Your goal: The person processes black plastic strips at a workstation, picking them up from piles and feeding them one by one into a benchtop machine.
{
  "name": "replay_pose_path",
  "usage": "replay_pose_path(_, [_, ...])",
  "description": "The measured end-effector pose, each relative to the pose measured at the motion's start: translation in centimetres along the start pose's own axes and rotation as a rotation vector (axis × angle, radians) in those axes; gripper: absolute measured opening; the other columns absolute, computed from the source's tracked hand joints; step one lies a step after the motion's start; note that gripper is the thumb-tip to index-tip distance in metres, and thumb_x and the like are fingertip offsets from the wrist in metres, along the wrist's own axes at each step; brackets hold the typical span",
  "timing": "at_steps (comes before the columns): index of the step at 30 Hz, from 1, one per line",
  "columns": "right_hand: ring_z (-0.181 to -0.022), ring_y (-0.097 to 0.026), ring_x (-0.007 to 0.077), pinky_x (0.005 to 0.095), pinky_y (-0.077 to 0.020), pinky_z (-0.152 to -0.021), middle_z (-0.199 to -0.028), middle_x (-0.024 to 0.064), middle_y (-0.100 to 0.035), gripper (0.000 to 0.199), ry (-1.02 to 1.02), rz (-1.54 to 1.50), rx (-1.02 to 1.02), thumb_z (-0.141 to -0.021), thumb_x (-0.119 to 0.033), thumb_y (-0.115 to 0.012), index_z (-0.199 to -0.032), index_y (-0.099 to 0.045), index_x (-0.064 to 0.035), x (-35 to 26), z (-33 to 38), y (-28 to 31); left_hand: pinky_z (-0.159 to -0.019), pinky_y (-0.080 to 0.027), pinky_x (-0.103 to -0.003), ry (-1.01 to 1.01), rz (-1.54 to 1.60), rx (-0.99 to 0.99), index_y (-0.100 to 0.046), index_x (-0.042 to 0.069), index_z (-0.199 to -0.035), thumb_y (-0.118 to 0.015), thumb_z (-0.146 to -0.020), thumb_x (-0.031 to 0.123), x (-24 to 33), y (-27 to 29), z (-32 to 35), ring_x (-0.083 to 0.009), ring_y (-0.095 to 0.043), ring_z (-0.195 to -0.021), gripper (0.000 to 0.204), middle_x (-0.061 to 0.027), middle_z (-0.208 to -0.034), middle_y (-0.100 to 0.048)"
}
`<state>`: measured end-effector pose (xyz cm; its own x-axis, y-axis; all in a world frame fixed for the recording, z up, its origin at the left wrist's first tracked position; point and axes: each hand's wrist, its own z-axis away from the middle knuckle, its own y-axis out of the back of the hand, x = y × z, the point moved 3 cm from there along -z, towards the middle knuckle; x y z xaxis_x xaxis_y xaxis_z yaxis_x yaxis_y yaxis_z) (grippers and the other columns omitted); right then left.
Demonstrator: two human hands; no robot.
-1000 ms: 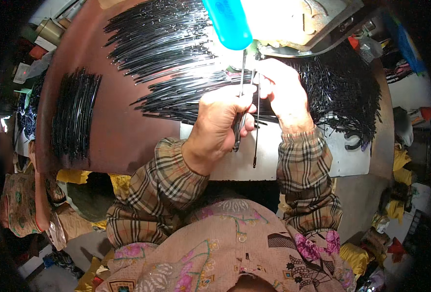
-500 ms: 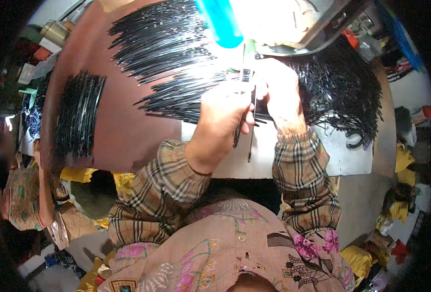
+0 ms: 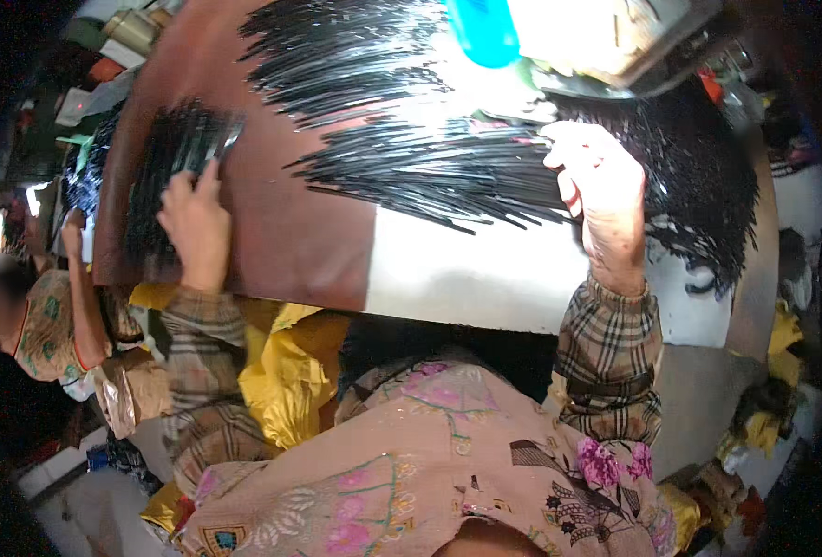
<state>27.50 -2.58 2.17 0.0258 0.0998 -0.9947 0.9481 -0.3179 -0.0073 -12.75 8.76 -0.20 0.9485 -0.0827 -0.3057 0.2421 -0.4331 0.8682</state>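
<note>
My left hand (image 3: 197, 227) reaches over a small stack of thin black strips (image 3: 165, 200) on the brown part of the table. Its fingers are apart and bent down at the right edge of the stack, and a shiny strip end shows beyond the fingertips. On the right, my right hand (image 3: 606, 181) is closed, with the fingers curled towards the thumb. It hovers by the right ends of a large spread of black strips (image 3: 430, 172); glare hides what its fingers hold, if anything.
Above my right hand hangs a bright lamp (image 3: 657, 70), beside a blue cylinder (image 3: 485, 32). A tangled heap of black strips (image 3: 699, 186) covers the table's right side. A white sheet (image 3: 457, 274) lies along the front edge. Another person (image 3: 58, 320) sits at the far left.
My left hand has moved from the middle, beside my right hand, over to the left stack. The upright strips between my hands no longer show there. My right hand has shifted slightly right.
</note>
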Motion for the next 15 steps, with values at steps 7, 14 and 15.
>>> replay_pose_path(7, [-0.062, -0.055, 0.0068, 0.0209, -0.0429, -0.055, -0.077, 0.0034, -0.062, 0.012, 0.28, 0.564, -0.236, -0.078, -0.005, -0.072, -0.089, -0.068, -0.0009, 0.6, 4.0, -1.6, -0.082, -0.043, -0.04, -0.087, 0.402, 0.181, -0.07, 0.017, -0.105, -0.066, -0.082, 0.016, 4.4, 2.3, 0.2, -0.0294, -0.054, -0.098, 0.023, -0.0087, -0.106, -0.058])
replay_pose_path(14, [-0.063, -0.06, 0.0236, 0.0318, -0.0466, -0.057, -0.073, 0.0101, -0.058, 0.01, 0.38, 0.875, -0.257, -0.077, -0.008, -0.07, -0.079, -0.061, -0.0058, 1.4, 5.3, -3.8, -0.066, -0.046, -0.032, -0.199, 1.116, 0.065, -0.068, 0.005, -0.081, -0.071, -0.075, 0.004, 13.5, 8.0, 4.5, -0.0239, -0.057, -0.074, 0.007, -0.0079, -0.077, -0.06])
replay_pose_path(15, [-0.063, -0.06, 0.0236, 0.0318, -0.0466, -0.057, -0.073, 0.0101, -0.058, 0.01, 0.377, 0.87, -0.257, -0.077, -0.008, -0.07, -0.079, -0.061, -0.0058, 1.7, 5.5, -3.5, -0.062, -0.046, -0.031, -0.155, 1.18, -0.008, -0.068, 0.004, -0.081, -0.071, -0.075, 0.003, 14.0, 8.4, 5.1, -0.0227, -0.058, -0.07, 0.007, -0.0084, -0.075, -0.06])
